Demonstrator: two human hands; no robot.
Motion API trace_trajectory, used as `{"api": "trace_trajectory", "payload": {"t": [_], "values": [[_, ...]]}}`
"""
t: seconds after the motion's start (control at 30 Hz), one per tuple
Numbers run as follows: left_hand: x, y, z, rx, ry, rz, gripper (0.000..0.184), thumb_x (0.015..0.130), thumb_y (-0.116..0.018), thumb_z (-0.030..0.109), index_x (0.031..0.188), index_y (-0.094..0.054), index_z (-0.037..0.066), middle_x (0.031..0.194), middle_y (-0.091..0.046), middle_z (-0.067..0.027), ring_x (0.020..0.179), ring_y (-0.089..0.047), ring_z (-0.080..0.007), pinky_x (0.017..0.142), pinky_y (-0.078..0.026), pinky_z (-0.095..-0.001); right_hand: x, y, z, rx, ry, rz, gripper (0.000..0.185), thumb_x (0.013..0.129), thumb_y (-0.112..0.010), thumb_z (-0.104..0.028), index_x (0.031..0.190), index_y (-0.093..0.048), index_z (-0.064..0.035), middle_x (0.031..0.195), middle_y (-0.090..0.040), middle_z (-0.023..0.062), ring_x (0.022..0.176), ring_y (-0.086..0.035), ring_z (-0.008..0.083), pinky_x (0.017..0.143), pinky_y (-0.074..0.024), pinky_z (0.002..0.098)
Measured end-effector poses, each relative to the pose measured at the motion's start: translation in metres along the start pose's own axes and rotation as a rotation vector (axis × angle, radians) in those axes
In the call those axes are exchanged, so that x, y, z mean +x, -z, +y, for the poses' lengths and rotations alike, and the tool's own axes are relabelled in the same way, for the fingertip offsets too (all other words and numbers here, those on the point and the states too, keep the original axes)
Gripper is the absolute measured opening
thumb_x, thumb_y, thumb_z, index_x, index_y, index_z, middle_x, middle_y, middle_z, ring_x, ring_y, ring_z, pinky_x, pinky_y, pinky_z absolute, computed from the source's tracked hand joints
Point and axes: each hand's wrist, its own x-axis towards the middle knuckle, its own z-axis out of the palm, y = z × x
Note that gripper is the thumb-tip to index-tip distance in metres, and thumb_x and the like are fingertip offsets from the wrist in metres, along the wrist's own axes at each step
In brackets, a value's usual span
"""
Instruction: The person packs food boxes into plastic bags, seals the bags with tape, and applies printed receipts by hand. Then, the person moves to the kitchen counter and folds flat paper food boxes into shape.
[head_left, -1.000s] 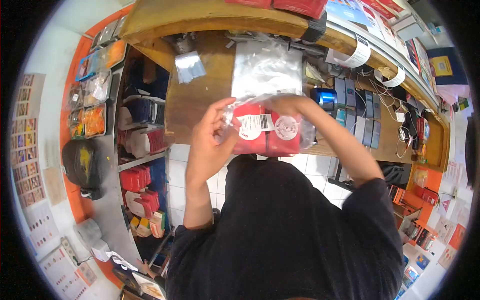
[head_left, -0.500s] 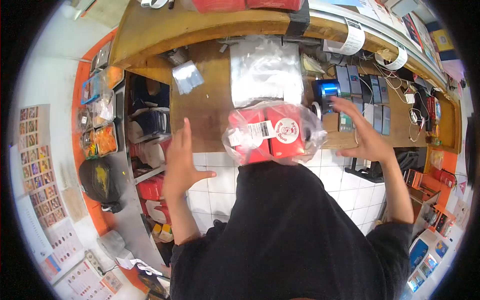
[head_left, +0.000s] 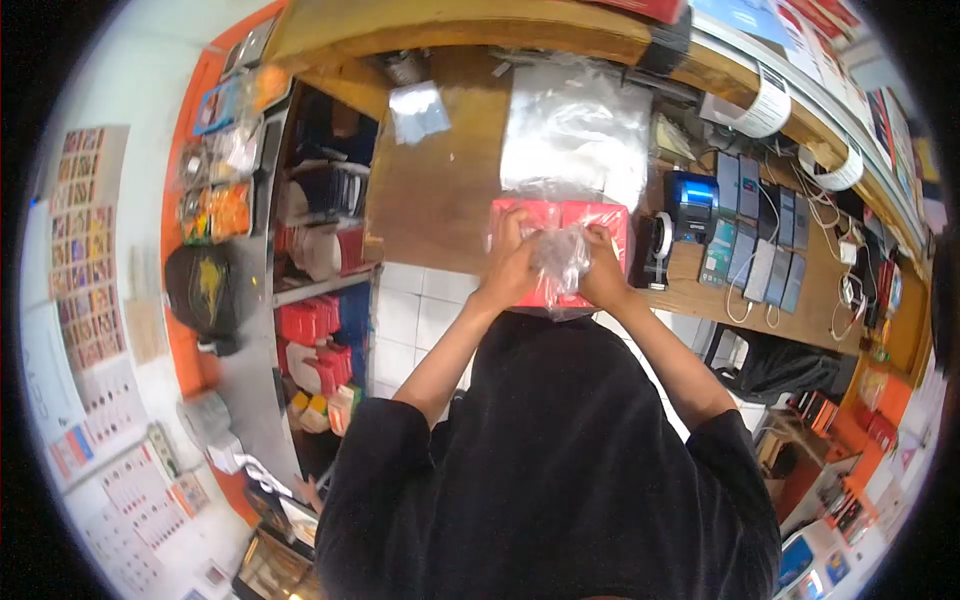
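At the counter's front edge, close to my body, are two red boxes (head_left: 597, 214) side by side inside a clear plastic bag (head_left: 562, 258). The bag's plastic is bunched up above the middle of the boxes. My left hand (head_left: 511, 264) is closed on the left side of that bunch, fingers curled. From the other side my right hand (head_left: 604, 270) grips the plastic too. The bunched film and my hands hide much of the box tops.
Behind the boxes lies a stack of clear plastic bags (head_left: 575, 130). A blue and black printer (head_left: 692, 205), a roll of tape (head_left: 660, 238) and several phones (head_left: 745, 190) with cables are on the right. A wooden shelf (head_left: 430, 28) overhangs the back; red packages (head_left: 308, 320) fill shelves at left.
My hands were spread wide on either side of the bagged boxes; they have come together and closed on the plastic. The round logo and label on the boxes are now out of sight.
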Motion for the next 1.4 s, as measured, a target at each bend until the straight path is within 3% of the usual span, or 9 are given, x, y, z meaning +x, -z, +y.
{"api": "trace_trajectory", "payload": {"t": [0.2, 0.37, 0.67, 0.8, 0.9, 1.0, 1.03, 1.13, 1.4], "values": [[-0.006, -0.018, 0.001, -0.303, 0.022, 0.149, 0.046, 0.084, -0.063, 0.009, 0.130, -0.059, 0.005, 0.139, -0.052, -0.0202, 0.139, -0.039, -0.0402, 0.121, -0.013, -0.0576, 0.007, 0.004, -0.020, 0.362, -0.320, 0.089, 0.039, 0.076, -0.074, -0.008, 0.113, -0.064, -0.0080, 0.121, -0.065, 0.0139, 0.107, -0.062, 0.0334, 0.093, -0.0431, 0.0406], [-0.010, -0.015, 0.005, -0.545, 0.214, 0.115, 0.045, 0.088, -0.064, 0.012, 0.132, -0.058, 0.002, 0.143, -0.047, -0.0211, 0.134, -0.045, -0.0359, 0.122, -0.016, -0.0558, 0.011, 0.011, -0.011, -0.019, 0.100, -0.014, 0.030, 0.084, -0.069, -0.010, 0.113, -0.065, -0.0084, 0.123, -0.064, 0.0157, 0.111, -0.062, 0.0333, 0.087, -0.0450, 0.0414], [-0.005, 0.024, 0.011, -0.134, 0.153, -0.112, 0.101, 0.062, -0.086, 0.054, 0.143, -0.051, 0.004, 0.159, -0.025, -0.0260, 0.150, -0.017, -0.0439, 0.123, -0.010, -0.0543, 0.000, -0.004, 0.001, 0.224, -0.170, -0.047, 0.033, 0.091, -0.058, -0.012, 0.123, -0.059, -0.0028, 0.129, -0.057, 0.0240, 0.121, -0.052, 0.0435, 0.105, -0.0388, 0.0536], [-0.003, -0.016, 0.022, -0.134, 0.197, -0.225, 0.113, 0.061, -0.084, 0.061, 0.149, -0.042, 0.004, 0.158, -0.028, -0.0255, 0.151, -0.015, -0.0438, 0.122, -0.001, -0.0589, 0.009, 0.001, -0.011, 0.115, 0.031, -0.020, 0.038, 0.094, -0.056, -0.023, 0.125, -0.056, -0.0004, 0.128, -0.056, 0.0256, 0.119, -0.050, 0.0451, 0.102, -0.0384, 0.0544], [0.008, -0.023, 0.038, 0.141, 0.177, -0.042, 0.104, 0.070, -0.077, 0.060, 0.150, -0.041, 0.005, 0.157, -0.037, -0.0198, 0.152, -0.015, -0.0413, 0.121, 0.002, -0.0615, 0.023, 0.009, -0.036, 0.043, -0.071, -0.156, 0.039, 0.093, -0.059, -0.030, 0.119, -0.060, -0.0008, 0.124, -0.057, 0.0270, 0.104, -0.055, 0.0461, 0.095, -0.0425, 0.0518], [0.010, -0.039, 0.041, 0.120, 0.222, 0.004, 0.097, 0.076, -0.074, 0.057, 0.151, -0.040, 0.005, 0.157, -0.036, -0.0179, 0.152, -0.015, -0.0397, 0.121, 0.001, -0.0618, 0.032, 0.030, -0.068, -0.031, -0.134, -0.226, 0.050, 0.088, -0.061, -0.024, 0.129, -0.054, 0.0040, 0.126, -0.055, 0.0302, 0.114, -0.053, 0.0471, 0.097, -0.0418, 0.0562], [0.011, -0.044, 0.042, 0.114, 0.230, 0.021, 0.095, 0.077, -0.072, 0.057, 0.151, -0.040, 0.005, 0.158, -0.036, -0.0173, 0.152, -0.016, -0.0391, 0.121, 0.001, -0.0619, 0.035, 0.028, -0.084, -0.158, -0.257, -0.097, 0.034, 0.088, -0.061, -0.020, 0.107, -0.064, 0.0069, 0.108, -0.060, 0.0312, 0.094, -0.061, 0.0452, 0.086, -0.0484, 0.0512], [0.014, -0.054, 0.046, 0.088, 0.273, 0.063, 0.089, 0.083, -0.069, 0.054, 0.151, -0.039, 0.005, 0.159, -0.036, -0.0154, 0.152, -0.016, -0.0375, 0.121, 0.000, -0.0622, 0.035, 0.036, -0.097, -0.445, -0.147, -0.428, 0.033, 0.081, -0.063, -0.014, 0.103, -0.066, 0.0108, 0.106, -0.061, 0.0306, 0.089, -0.064, 0.0401, 0.083, -0.0508, 0.0480], [0.023, -0.079, 0.038, 0.222, 0.380, 0.061, 0.067, 0.092, -0.063, 0.038, 0.148, -0.044, 0.007, 0.159, -0.037, -0.0114, 0.151, -0.023, -0.0354, 0.119, -0.008, -0.0648, 0.031, 0.084, -0.069, -0.083, 0.058, -0.709, 0.025, 0.079, -0.060, -0.008, 0.098, -0.069, 0.0044, 0.111, -0.063, 0.0270, 0.105, -0.063, 0.0397, 0.097, -0.0496, 0.0459]]}}
